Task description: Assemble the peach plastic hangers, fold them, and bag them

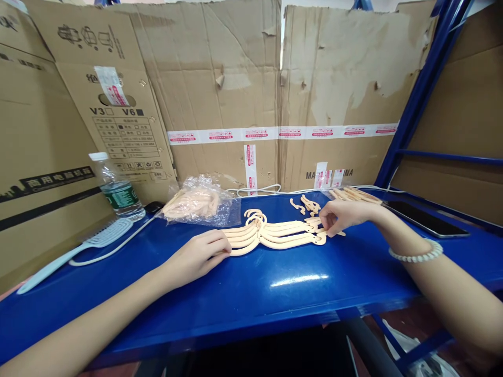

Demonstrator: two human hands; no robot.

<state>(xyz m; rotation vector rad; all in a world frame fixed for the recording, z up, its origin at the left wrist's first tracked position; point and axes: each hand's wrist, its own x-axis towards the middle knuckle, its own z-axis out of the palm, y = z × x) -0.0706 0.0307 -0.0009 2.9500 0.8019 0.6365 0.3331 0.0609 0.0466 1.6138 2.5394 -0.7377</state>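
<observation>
A fanned stack of cream plastic hangers [275, 234] lies on the blue shelf [283, 283]. My left hand [200, 256] rests on the shelf with its fingers curled against the stack's left ends. My right hand [341, 215], a bead bracelet on its wrist, pinches the stack's right ends. Several small cream hook pieces [308, 204] lie just behind the right hand.
A clear bag of cream parts [198, 203] sits at the back left, next to a water bottle [118, 188] and a pale blue comb [74, 251]. A phone [426, 219] lies at the right. Cardboard walls [220, 89] close the back and left; a white cable [259, 189] runs along them.
</observation>
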